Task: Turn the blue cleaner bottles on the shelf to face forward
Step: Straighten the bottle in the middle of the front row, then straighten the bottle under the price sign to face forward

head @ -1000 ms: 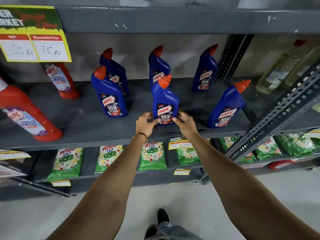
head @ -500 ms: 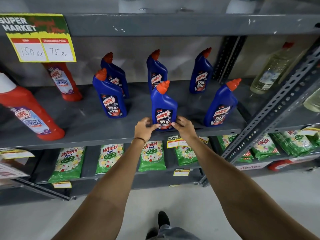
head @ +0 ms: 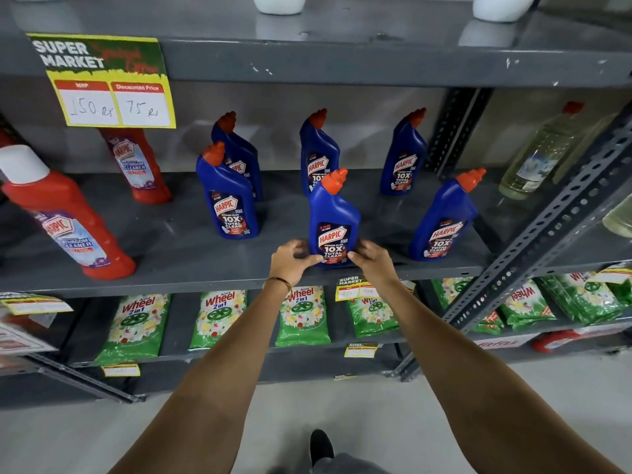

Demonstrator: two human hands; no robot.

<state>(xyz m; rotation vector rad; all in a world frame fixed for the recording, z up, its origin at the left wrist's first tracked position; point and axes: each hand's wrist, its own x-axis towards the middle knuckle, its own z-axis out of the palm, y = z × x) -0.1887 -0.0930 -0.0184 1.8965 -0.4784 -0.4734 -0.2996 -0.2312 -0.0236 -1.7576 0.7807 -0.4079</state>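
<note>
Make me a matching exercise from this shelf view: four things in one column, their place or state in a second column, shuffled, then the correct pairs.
Things
1. blue bottle in the front middle
2. red bottle with a white cap
3. green Wheel packets
4. price sign

Places or states
A. lying on the shelf below
B. hanging from the edge of the shelf above
C. held at its base by the left hand and right hand
D. standing at the far left

Pairs: 1-C, 2-D, 3-A, 4-B
</note>
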